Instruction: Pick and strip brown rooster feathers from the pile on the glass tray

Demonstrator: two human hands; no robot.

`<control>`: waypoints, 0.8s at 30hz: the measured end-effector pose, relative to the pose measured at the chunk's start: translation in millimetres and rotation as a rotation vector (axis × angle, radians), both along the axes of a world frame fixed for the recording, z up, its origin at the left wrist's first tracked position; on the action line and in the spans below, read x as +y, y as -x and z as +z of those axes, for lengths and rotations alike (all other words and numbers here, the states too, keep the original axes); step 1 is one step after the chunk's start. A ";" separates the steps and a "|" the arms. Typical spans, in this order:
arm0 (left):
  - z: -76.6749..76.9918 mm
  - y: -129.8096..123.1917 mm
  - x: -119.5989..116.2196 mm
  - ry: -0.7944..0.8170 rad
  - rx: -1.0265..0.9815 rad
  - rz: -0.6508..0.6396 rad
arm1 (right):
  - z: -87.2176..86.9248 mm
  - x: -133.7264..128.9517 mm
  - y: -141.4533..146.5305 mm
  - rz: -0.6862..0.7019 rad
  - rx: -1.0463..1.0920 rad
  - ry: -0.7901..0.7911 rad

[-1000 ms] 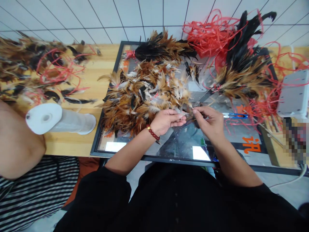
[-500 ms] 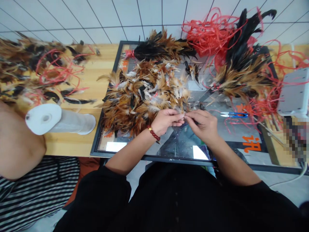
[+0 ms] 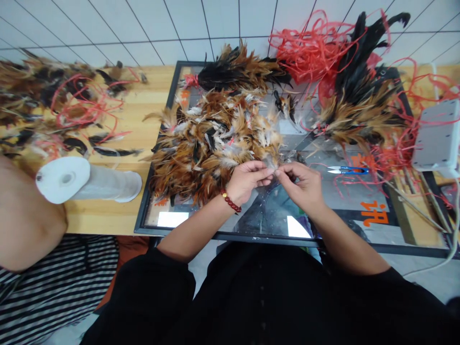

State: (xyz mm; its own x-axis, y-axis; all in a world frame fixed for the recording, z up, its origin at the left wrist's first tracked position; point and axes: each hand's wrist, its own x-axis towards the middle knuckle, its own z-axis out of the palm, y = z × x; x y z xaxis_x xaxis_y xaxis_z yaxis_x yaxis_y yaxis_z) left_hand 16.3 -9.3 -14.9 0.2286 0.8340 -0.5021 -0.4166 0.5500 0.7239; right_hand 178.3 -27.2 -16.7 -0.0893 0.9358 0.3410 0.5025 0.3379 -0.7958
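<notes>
My left hand [image 3: 247, 181] is closed in a pinch on a small fluffy feather [image 3: 270, 162], whose tip points away from me. Fingertip to fingertip with it, my right hand [image 3: 301, 186] pinches at the feather's base; anything finer between those fingers is too small to make out. Just beyond and left of my hands spreads a large pile of brown, white and black feathers [image 3: 212, 143]. Blue-handled thread snips [image 3: 348, 170] lie to the right of my right hand, on the dark glossy panel [image 3: 251, 215].
A feather bundle [image 3: 233, 72] tied in red lies at the back, beside tangled red plastic string [image 3: 309, 52]. Another feather bundle [image 3: 362, 115] lies right, near a grey-white box [image 3: 436, 139]. Leftward are a white spool [image 3: 108, 184], loose feathers [image 3: 25, 96] and another person's arm [image 3: 28, 211].
My hands stay almost in place, fingertips together. The fluffy feather now stands out more clearly above my left fingertips. The view has shifted very slightly.
</notes>
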 end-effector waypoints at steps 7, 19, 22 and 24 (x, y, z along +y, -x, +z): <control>-3.5 -2.1 -2.2 -0.057 -0.026 -0.037 | 0.8 -0.5 -0.4 0.116 -0.146 -0.045; 5.0 3.8 5.3 -0.074 -0.017 0.132 | 9.5 23.6 -72.6 -0.210 -0.333 -0.089; 4.5 5.0 6.9 -0.064 0.014 0.151 | 7.8 22.3 -76.5 0.061 -0.345 0.046; 3.9 5.2 7.4 -0.065 0.011 0.171 | 6.1 21.1 -74.1 0.208 -0.373 0.085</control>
State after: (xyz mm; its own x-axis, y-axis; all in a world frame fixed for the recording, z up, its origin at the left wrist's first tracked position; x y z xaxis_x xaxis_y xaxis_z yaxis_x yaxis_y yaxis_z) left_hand 11.2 -1.9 -11.1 0.0752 0.8909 -0.4478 -0.4921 0.4238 0.7605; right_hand 252.4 -6.1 -10.6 -0.3815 0.9082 0.1720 0.6891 0.4034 -0.6020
